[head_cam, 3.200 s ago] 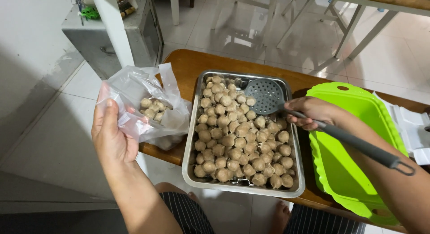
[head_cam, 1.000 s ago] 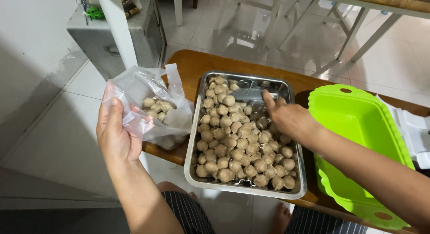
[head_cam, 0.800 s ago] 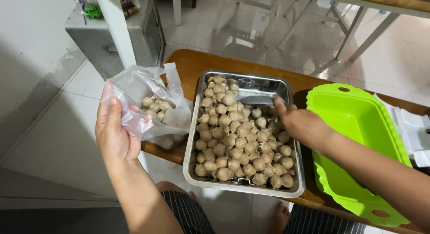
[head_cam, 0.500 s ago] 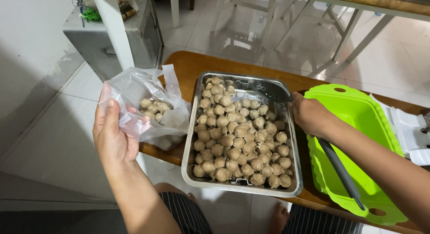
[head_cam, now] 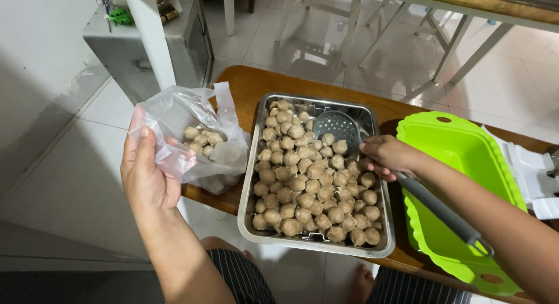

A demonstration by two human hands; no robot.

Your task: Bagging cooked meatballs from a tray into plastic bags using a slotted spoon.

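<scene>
A steel tray (head_cam: 251, 164) full of brown meatballs (head_cam: 303, 181) sits on the wooden table (head_cam: 244, 85). My left hand (head_cam: 145, 176) holds a clear plastic bag (head_cam: 192, 141) open at the tray's left; several meatballs lie inside the bag. My right hand (head_cam: 387, 155) grips a slotted skimmer by the neck of its dark handle (head_cam: 442, 211). The skimmer's round perforated head (head_cam: 340, 126) rests at the tray's far right corner, over the meatballs.
A bright green plastic tub (head_cam: 460, 164) stands right of the tray, under the skimmer's handle. White items (head_cam: 533, 176) lie at the far right. A grey metal cabinet (head_cam: 157, 42) stands on the tiled floor beyond the table. My knees show below the table edge.
My right hand reached bare across the tray, moved to the green tub, and now holds the skimmer again, its head back over the tray's far corner. The bag hand stayed put.
</scene>
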